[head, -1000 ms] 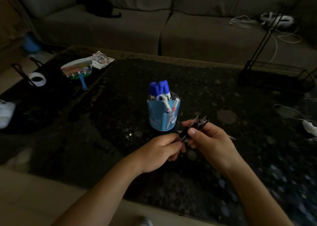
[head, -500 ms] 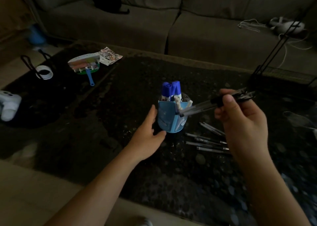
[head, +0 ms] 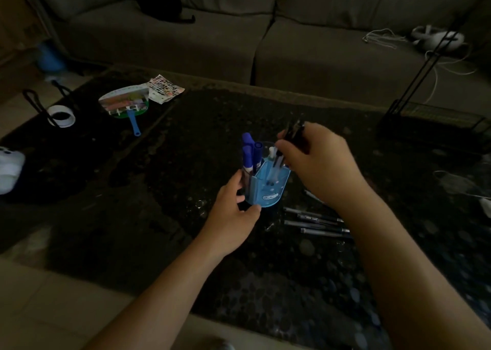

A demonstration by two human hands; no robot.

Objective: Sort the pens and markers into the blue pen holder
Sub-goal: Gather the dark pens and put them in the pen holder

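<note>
Dark table [head: 186, 243]: my left hand [head: 233, 214] grips the pen holder [head: 268, 187] to steady it; right hand [head: 318, 161] grasps pens [head: 293, 133], feeding them in.

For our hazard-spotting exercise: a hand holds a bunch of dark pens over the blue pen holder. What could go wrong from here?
1. The right hand grips several dark pens at once above the blue pen holder; one could miss the opening and fall.
2. Pushing them in could tip the holder with its blue markers, though the left hand grips its base.
3. The loose pens on the dark table may be overlooked in this dim light.
</note>
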